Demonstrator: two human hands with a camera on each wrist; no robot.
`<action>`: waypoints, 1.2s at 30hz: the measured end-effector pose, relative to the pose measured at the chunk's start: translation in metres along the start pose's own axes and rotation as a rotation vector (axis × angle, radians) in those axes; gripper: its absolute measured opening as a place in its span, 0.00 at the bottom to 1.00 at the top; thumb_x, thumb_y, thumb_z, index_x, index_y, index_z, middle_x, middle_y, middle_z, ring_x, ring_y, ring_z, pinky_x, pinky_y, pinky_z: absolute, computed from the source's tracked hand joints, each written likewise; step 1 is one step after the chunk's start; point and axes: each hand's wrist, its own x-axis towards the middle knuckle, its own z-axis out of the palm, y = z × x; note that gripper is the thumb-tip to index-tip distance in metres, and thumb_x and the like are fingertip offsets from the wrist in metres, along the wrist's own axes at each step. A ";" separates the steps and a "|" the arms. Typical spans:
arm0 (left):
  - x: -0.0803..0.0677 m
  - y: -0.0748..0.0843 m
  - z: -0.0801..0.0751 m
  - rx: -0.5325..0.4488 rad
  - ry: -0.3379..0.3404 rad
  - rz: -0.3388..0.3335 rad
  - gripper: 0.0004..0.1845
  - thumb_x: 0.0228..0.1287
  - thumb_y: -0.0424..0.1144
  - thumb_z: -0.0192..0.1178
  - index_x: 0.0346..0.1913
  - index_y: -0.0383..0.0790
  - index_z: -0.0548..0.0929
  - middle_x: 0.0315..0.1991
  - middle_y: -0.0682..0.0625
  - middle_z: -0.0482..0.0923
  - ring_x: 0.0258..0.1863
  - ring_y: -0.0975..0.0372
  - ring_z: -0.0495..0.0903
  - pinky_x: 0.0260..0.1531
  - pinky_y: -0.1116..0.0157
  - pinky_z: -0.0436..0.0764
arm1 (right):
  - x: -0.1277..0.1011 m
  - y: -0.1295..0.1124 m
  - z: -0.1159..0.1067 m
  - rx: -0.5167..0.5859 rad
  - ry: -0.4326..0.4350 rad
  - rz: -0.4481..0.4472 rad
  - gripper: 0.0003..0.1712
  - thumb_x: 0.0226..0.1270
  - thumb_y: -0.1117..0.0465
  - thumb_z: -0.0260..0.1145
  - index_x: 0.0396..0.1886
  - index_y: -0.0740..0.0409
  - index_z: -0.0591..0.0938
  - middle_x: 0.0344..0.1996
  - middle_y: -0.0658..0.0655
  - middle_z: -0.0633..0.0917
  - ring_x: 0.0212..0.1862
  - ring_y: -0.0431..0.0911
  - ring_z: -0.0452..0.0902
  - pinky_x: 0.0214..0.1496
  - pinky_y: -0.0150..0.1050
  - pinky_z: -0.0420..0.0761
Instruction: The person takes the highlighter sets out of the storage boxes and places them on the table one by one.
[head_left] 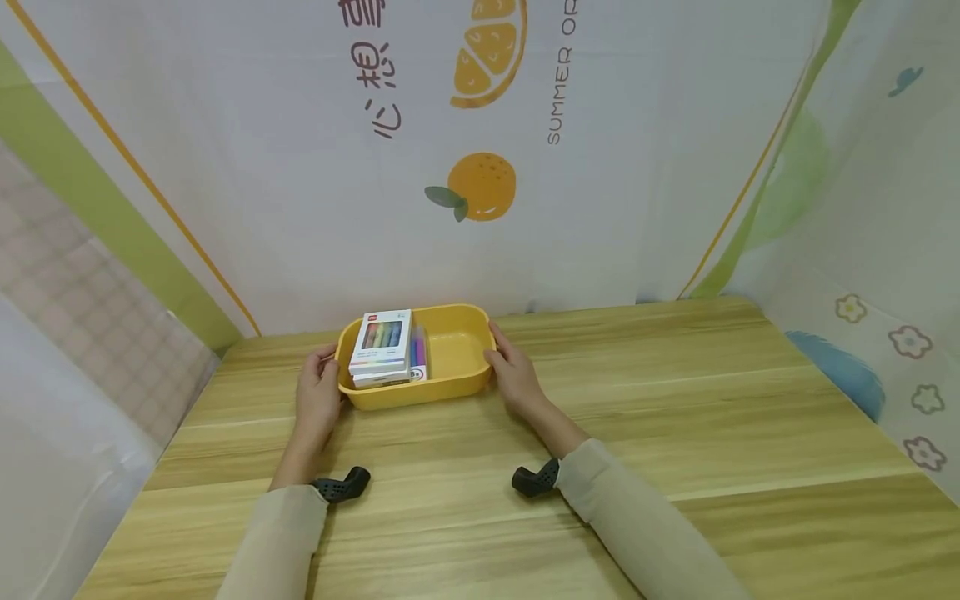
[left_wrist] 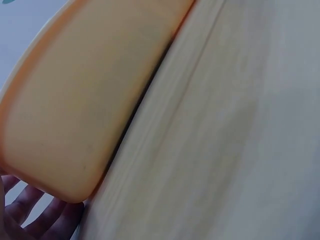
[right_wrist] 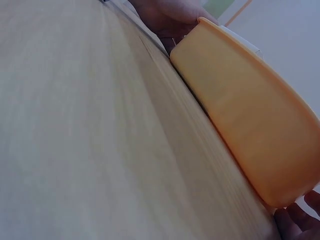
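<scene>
Fingers round smooth yellow tray

One yellow tray on one wooden table. Two marker boxes stacked in the tray. Two hands, the left hand and the right hand. Two black wrist cameras.

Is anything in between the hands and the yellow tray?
No. The left hand and the right hand each touch an end of the yellow tray, with nothing visible between. The marker boxes lie inside it.
</scene>
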 end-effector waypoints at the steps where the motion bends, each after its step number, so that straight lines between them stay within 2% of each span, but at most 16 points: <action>1: -0.001 0.001 0.001 0.004 -0.001 0.001 0.25 0.79 0.40 0.37 0.74 0.37 0.65 0.65 0.36 0.72 0.41 0.73 0.74 0.32 0.77 0.78 | -0.001 0.000 -0.002 0.000 0.003 0.001 0.33 0.79 0.58 0.49 0.81 0.47 0.59 0.79 0.52 0.63 0.70 0.51 0.69 0.69 0.47 0.70; 5: -0.003 0.004 0.009 0.019 -0.003 0.010 0.25 0.79 0.40 0.37 0.73 0.38 0.66 0.64 0.35 0.74 0.46 0.64 0.75 0.32 0.78 0.77 | -0.003 0.001 -0.009 0.005 0.013 0.006 0.32 0.79 0.58 0.49 0.80 0.48 0.60 0.79 0.52 0.63 0.79 0.49 0.59 0.78 0.50 0.63; 10: -0.006 0.005 0.021 0.041 -0.004 0.014 0.25 0.78 0.39 0.37 0.72 0.38 0.66 0.62 0.36 0.74 0.48 0.56 0.75 0.31 0.77 0.76 | -0.005 0.004 -0.021 -0.016 0.024 0.006 0.32 0.79 0.57 0.48 0.80 0.47 0.60 0.79 0.51 0.64 0.79 0.49 0.58 0.80 0.50 0.60; 20: -0.013 0.008 0.043 0.048 -0.018 0.053 0.25 0.76 0.39 0.39 0.71 0.35 0.67 0.62 0.35 0.74 0.55 0.49 0.76 0.30 0.77 0.76 | -0.011 0.004 -0.049 -0.051 -0.007 0.016 0.31 0.81 0.58 0.47 0.81 0.48 0.58 0.80 0.53 0.60 0.80 0.50 0.54 0.81 0.50 0.57; 28: -0.017 0.011 0.054 0.074 -0.032 0.073 0.25 0.77 0.42 0.39 0.71 0.38 0.69 0.62 0.37 0.75 0.54 0.50 0.77 0.32 0.76 0.75 | -0.012 0.015 -0.062 -0.090 0.030 0.011 0.31 0.81 0.56 0.48 0.80 0.47 0.60 0.79 0.53 0.62 0.80 0.52 0.56 0.80 0.52 0.59; 36: -0.020 0.012 0.066 0.044 -0.019 0.092 0.24 0.76 0.40 0.41 0.69 0.38 0.70 0.60 0.37 0.77 0.52 0.51 0.78 0.32 0.75 0.76 | -0.017 0.010 -0.077 -0.087 -0.009 0.023 0.31 0.81 0.60 0.47 0.81 0.53 0.58 0.79 0.58 0.60 0.80 0.54 0.54 0.80 0.53 0.57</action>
